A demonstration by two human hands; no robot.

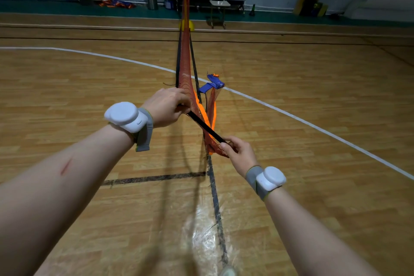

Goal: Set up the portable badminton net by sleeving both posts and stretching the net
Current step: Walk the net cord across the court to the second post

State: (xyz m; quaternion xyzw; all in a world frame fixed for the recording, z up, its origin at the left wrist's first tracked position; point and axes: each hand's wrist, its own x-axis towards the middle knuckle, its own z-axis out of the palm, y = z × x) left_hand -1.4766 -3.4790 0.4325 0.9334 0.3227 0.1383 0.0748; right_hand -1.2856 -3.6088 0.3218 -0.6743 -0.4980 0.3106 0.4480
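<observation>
The left hand [167, 105] grips and the right hand [239, 152] pinches the red mesh net's [186, 63] thin black strip [206, 127], likely to pull it taut for sleeving.

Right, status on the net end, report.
Left hand grips black strip, right hand pinches its end. Red net bunched here, far end up. Blue cloth on floor beyond.

we see a red mesh net [185, 60] with glossy orange trim, a matt black post [206, 127], and a varnished wood floor [89, 87] shining near us.
</observation>
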